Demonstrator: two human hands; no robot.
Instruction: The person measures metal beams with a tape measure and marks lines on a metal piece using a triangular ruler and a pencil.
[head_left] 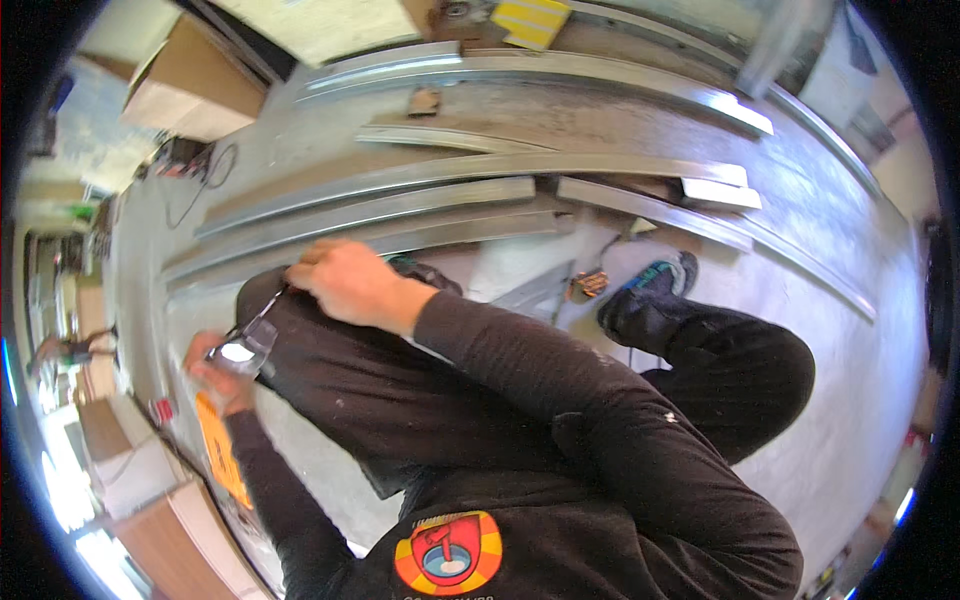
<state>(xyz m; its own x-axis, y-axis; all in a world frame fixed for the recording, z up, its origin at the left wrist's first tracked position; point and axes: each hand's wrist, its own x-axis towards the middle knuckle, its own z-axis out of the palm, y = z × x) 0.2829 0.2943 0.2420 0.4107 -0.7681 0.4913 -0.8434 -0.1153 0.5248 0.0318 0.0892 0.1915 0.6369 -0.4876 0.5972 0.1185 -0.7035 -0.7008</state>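
Note:
My left hand point(217, 375) is closed on what looks like a pair of clear-lensed glasses point(252, 343), where light glares off a lens. A thin dark temple runs up from the lens toward my right hand point(345, 283), whose fingers pinch its far end. Both hands are over my bent left knee, in dark trousers point(330, 370). Blur hides the fine detail of the frame and the left fingertips.
Several long metal channels point(470, 177) lie across the grey floor ahead. Near my dark shoe point(650, 287) sits a small orange-and-black object point(588, 285). An orange flat object point(220, 450) lies beside my left forearm. A cardboard box point(200, 85) stands far left.

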